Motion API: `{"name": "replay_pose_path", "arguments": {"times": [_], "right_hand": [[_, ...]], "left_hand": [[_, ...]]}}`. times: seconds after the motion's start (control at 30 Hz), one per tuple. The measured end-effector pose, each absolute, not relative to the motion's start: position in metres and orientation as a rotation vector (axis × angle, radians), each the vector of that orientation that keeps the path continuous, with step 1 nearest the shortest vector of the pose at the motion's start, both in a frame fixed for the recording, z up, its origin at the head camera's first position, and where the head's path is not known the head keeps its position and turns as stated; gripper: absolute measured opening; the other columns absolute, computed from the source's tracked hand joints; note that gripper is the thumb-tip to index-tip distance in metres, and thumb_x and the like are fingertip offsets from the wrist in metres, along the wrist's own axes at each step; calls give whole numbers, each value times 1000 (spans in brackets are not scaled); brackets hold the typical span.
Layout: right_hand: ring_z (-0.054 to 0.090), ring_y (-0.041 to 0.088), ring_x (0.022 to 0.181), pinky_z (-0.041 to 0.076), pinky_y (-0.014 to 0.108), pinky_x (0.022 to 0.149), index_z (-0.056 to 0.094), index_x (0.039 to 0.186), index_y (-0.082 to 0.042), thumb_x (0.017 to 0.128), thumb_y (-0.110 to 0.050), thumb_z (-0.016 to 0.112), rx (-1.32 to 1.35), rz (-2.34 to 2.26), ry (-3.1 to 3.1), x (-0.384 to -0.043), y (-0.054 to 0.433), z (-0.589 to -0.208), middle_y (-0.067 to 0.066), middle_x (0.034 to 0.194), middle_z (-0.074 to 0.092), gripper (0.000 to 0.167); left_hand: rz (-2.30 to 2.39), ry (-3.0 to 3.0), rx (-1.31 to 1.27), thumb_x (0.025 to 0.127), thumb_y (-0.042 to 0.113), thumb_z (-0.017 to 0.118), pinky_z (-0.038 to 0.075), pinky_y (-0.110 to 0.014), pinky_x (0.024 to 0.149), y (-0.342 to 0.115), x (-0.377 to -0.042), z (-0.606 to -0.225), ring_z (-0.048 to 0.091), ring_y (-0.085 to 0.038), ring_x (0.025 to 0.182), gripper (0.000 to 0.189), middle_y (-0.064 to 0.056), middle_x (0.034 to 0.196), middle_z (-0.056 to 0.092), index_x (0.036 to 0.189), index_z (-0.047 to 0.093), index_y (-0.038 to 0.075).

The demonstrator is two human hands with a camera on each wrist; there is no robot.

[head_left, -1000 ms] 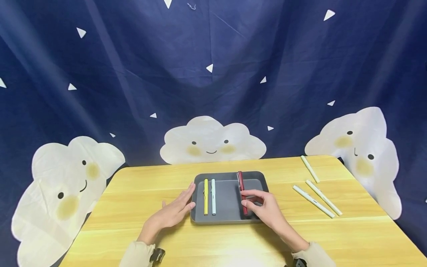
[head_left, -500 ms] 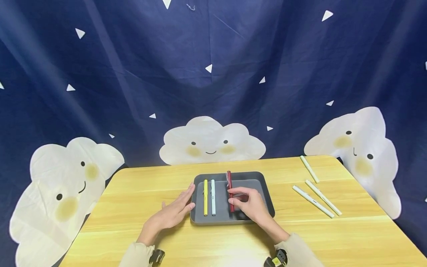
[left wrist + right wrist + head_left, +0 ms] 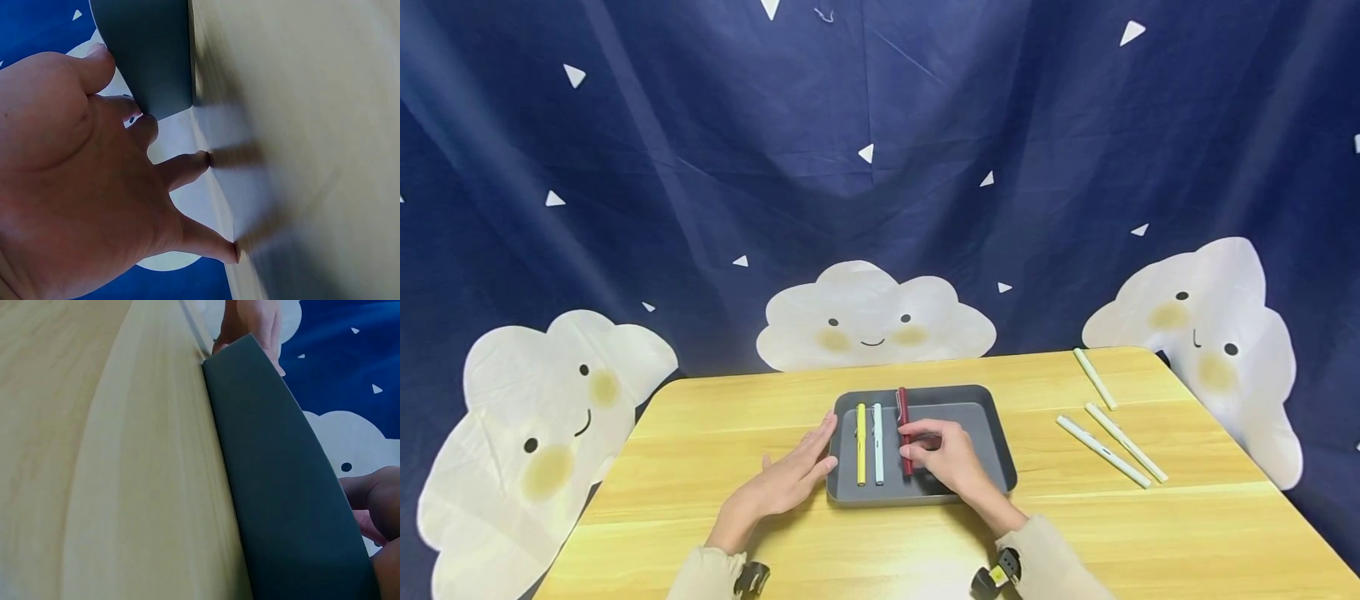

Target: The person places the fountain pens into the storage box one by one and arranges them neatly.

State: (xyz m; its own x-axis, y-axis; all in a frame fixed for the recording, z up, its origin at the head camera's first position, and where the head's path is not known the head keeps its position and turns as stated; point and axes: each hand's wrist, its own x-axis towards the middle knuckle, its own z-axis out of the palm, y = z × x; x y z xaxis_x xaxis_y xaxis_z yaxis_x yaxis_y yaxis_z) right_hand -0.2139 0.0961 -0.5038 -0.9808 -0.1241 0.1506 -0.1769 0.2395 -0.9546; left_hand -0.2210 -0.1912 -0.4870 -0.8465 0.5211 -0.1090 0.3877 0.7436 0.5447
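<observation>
In the head view a dark grey tray [image 3: 955,492] lies on the table, holding a yellow pen [image 3: 861,446] and a pale blue pen [image 3: 878,446] side by side at its left. My right hand [image 3: 951,457] pinches a dark red pen [image 3: 903,408] between thumb and fingers, just right of the pale blue one and roughly parallel to it. My left hand [image 3: 786,479] has its fingers extended and touches the tray's left wall. The left wrist view shows that hand's thumb and fingertips at the tray [image 3: 150,56], with other fingertips down on the table.
On the right part of the wooden table [image 3: 715,433] lie two whitish pens, one pen [image 3: 1103,452] beside another pen [image 3: 1126,442]. A pale green pen [image 3: 1095,379] lies farther back. Behind the table hangs a dark blue curtain [image 3: 820,208] with cloud prints.
My right hand has carried the red pen leftward across the tray, closer to the pale blue pen. The left hand stays at the tray's left side.
</observation>
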Motion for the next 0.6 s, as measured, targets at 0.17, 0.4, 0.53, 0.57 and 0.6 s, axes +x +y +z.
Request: {"name": "replay_pose_path", "arguments": {"times": [0.17, 0.4, 0.53, 0.57, 0.6], "right_hand": [[75, 20, 74, 60, 25, 65, 77, 108, 4, 85, 2, 81, 300, 1856, -2462, -217, 93, -506, 15, 93, 77, 24], [75, 22, 74, 61, 27, 65, 77, 107, 5, 84, 4, 81, 292, 1880, -2496, -220, 89, -507, 18, 94, 76, 24], [75, 26, 72, 62, 30, 63, 75, 108, 9, 84, 9, 78, 272, 1960, -2493, -220, 87, -507, 23, 96, 75, 24], [75, 26, 72, 62, 31, 63, 75, 108, 9, 84, 10, 78, 269, 1962, -2497, -220, 87, -506, 23, 96, 75, 24], [75, 25, 72, 62, 31, 62, 75, 108, 9, 84, 10, 78, 263, 1962, -2500, -220, 86, -506, 22, 95, 75, 24]], "left_hand": [[761, 2690, 716, 112, 39, 38, -2, -91, 96, -192, -222, -489, 13, -40, 154, 67, -3, 172, 4, 166, 7, 17], [757, 2695, 708, 112, 40, 39, -2, -91, 96, -193, -224, -491, 13, -39, 155, 67, 0, 171, 4, 167, 7, 19], [769, 2695, 707, 112, 40, 39, -2, -91, 96, -192, -223, -491, 14, -39, 155, 67, -1, 172, 4, 167, 8, 19], [774, 2697, 706, 112, 40, 40, -2, -91, 96, -192, -223, -491, 14, -40, 154, 67, -2, 172, 5, 167, 8, 19], [780, 2700, 709, 112, 39, 40, -2, -91, 96, -192, -223, -491, 15, -40, 154, 67, -3, 172, 6, 167, 9, 18]]}}
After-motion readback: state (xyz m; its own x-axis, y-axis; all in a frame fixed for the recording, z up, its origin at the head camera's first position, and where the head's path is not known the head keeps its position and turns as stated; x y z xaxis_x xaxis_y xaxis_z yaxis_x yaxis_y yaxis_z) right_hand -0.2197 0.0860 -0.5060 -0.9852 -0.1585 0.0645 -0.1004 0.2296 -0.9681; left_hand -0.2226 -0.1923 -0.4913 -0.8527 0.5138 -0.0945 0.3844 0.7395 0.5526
